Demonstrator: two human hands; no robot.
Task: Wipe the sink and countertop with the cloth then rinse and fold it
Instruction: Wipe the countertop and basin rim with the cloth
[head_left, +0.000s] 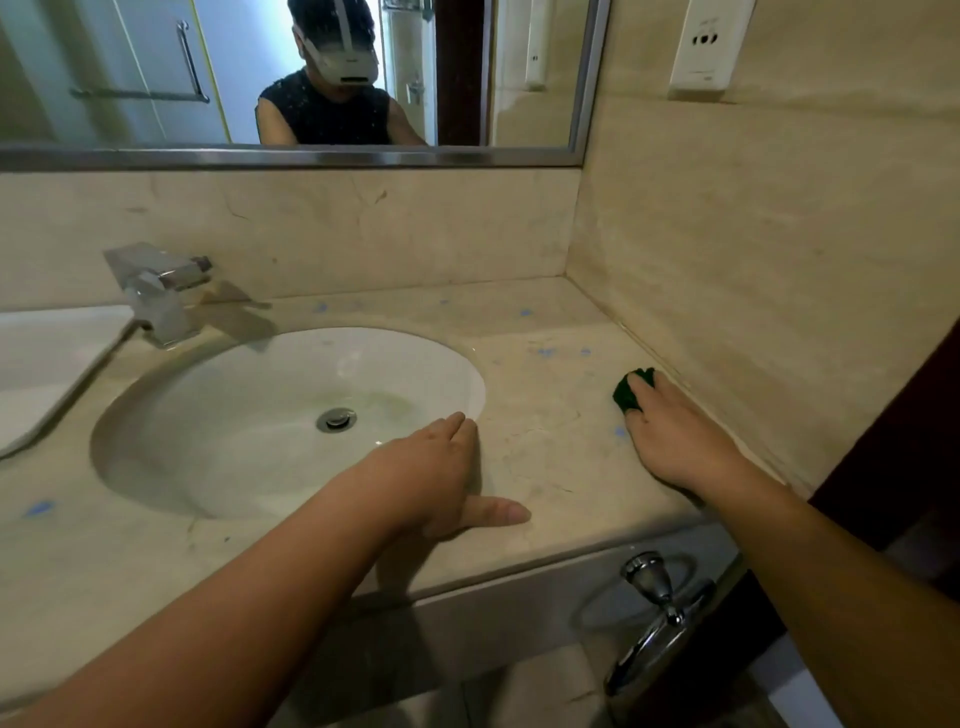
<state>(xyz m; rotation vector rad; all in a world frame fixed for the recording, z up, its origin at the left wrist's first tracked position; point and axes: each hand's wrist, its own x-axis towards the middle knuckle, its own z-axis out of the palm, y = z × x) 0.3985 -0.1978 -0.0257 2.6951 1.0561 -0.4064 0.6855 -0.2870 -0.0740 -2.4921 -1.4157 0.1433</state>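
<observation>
A white oval sink with a metal drain is set into a beige marble countertop. My right hand presses a small dark green cloth onto the countertop close to the right wall. The cloth shows only past my fingertips; the rest is under the hand. My left hand lies flat and empty on the counter at the sink's right rim, thumb spread toward the front edge.
A chrome tap stands behind the sink at left, beside a white tray-like basin. A mirror hangs above. The side wall carries a socket. A chrome towel ring hangs below the counter's front edge.
</observation>
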